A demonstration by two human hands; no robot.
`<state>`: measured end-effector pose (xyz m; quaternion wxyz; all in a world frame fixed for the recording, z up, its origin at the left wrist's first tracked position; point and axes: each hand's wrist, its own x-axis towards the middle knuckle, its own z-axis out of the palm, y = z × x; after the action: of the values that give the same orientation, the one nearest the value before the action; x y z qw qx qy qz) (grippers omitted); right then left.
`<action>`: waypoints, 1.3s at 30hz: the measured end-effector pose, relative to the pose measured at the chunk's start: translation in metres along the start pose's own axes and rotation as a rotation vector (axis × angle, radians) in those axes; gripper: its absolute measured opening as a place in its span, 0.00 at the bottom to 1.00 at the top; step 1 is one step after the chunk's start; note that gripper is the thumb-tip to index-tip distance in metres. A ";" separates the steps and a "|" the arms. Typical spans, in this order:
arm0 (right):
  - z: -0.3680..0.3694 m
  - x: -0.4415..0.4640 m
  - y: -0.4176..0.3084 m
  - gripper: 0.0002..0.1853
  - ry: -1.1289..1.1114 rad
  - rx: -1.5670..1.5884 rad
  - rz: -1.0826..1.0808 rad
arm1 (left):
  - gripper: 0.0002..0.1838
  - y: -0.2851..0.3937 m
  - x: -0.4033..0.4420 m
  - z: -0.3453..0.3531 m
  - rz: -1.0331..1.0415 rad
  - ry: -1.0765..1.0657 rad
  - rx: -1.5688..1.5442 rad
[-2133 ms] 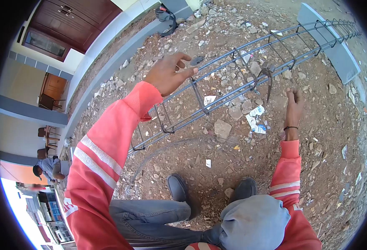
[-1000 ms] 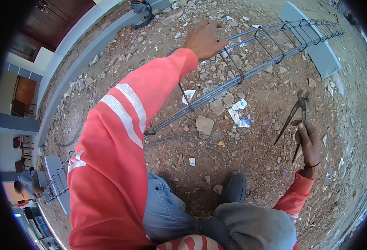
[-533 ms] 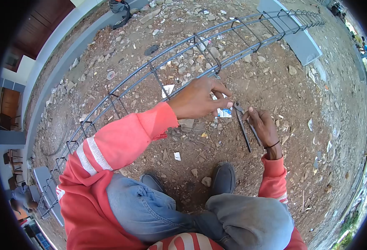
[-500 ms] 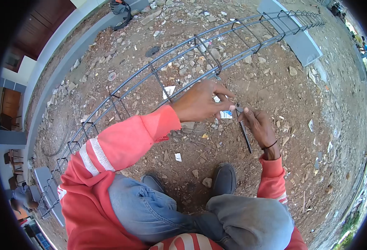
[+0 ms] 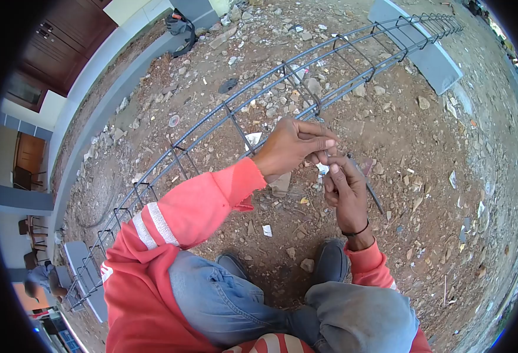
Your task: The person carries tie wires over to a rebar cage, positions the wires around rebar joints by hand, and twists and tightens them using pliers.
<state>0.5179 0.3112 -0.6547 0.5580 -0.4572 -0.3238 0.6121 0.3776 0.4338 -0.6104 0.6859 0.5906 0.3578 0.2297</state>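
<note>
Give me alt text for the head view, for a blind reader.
A person's left hand and right hand come together at the fingertips above stony ground; anything pinched there is too small to identify. A dark tool handle shows beside the right hand, and a rebar cage curves behind.

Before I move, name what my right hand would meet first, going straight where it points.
Your right hand would probably meet your left hand first; their fingertips look close, perhaps touching, though depth is unclear.
</note>
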 end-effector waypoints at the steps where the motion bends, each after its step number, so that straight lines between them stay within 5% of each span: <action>1: -0.004 0.000 0.003 0.12 0.021 0.091 -0.017 | 0.14 0.001 0.000 -0.003 0.002 0.007 0.001; 6: -0.004 -0.005 -0.001 0.12 -0.091 0.264 0.079 | 0.15 0.006 -0.002 -0.011 -0.023 -0.024 -0.165; 12: 0.005 -0.003 -0.010 0.12 0.117 -0.164 -0.113 | 0.17 0.008 -0.002 -0.008 -0.083 -0.025 -0.195; 17: -0.022 -0.005 -0.015 0.11 -0.171 0.253 0.171 | 0.23 0.025 -0.006 -0.012 0.069 -0.199 -0.197; 19: -0.018 -0.008 -0.018 0.10 -0.179 0.161 0.153 | 0.26 0.027 -0.006 -0.014 0.129 -0.273 -0.187; 24: 0.009 -0.011 -0.025 0.09 0.001 -0.188 0.002 | 0.33 0.020 -0.002 -0.017 0.246 -0.194 0.333; 27: 0.003 -0.006 -0.019 0.09 0.080 -0.224 -0.034 | 0.30 0.020 -0.012 -0.006 0.292 -0.023 0.246; 39: -0.001 -0.006 -0.012 0.10 0.075 -0.079 0.020 | 0.22 0.014 -0.009 0.004 0.223 -0.086 0.404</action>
<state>0.5232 0.3070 -0.6429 0.5452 -0.5049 -0.3221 0.5866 0.3761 0.4275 -0.5943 0.5389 0.7610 0.2994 0.2021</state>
